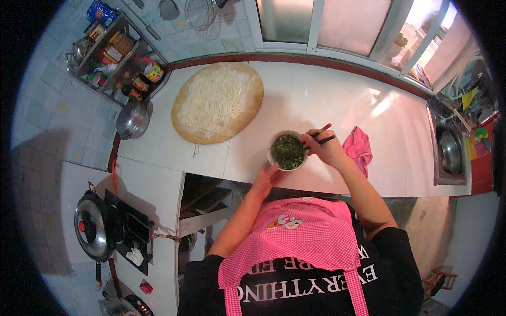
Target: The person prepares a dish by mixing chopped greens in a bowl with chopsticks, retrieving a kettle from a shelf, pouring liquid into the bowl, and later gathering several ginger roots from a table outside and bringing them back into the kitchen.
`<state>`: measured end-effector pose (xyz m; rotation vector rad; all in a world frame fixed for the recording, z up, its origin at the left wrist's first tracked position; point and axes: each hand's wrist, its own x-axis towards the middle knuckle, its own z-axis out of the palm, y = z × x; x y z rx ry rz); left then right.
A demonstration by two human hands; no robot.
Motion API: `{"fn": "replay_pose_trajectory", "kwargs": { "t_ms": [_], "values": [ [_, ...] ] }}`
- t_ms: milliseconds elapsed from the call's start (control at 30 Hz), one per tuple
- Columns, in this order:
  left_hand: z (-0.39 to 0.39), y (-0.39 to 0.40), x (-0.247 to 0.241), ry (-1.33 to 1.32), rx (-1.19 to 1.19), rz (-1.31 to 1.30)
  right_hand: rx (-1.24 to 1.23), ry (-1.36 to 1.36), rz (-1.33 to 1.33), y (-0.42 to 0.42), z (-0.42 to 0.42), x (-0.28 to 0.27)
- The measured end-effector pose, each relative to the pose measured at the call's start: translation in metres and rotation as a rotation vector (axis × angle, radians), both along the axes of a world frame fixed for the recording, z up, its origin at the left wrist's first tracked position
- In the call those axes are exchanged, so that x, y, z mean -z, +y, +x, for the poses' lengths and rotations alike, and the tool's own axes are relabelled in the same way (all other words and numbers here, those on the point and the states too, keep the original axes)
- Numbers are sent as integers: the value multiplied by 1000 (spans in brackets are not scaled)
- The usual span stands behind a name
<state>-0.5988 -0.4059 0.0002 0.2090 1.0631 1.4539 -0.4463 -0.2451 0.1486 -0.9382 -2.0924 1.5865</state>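
A white bowl (270, 161) of chopped green herbs or leafy greens (290, 152) stands near the front edge of the white countertop. My left hand (268, 178) grips it from the near left side, thumb at the rim. In my right hand (322, 147) is a pair of chopsticks (326, 140). Their lower ends point toward the greens at the bowl's right side, and my fingers partly hide them. Farther left, a round wooden board (253, 114) carries a spread of pale, floured noodles (213, 96).
A pink cloth (357, 148) lies right of my right forearm. The sink (438, 173) holding a metal basin (450, 152) is at far right. To the left are a metal bowl (133, 119), a condiment rack (118, 59), and a lidded wok (93, 227) by the stove (136, 227). Windows (348, 27) line the back.
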Motion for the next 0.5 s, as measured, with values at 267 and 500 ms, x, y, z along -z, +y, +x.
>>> {"fn": "replay_pose_trajectory", "kwargs": {
  "t_ms": [267,500],
  "values": [
    [-3,4,-14,-33,58,68,-128,45,352,-2,2,45],
    [-2,4,-16,-22,40,20,-55,169,291,4,-9,31]
  ]
}}
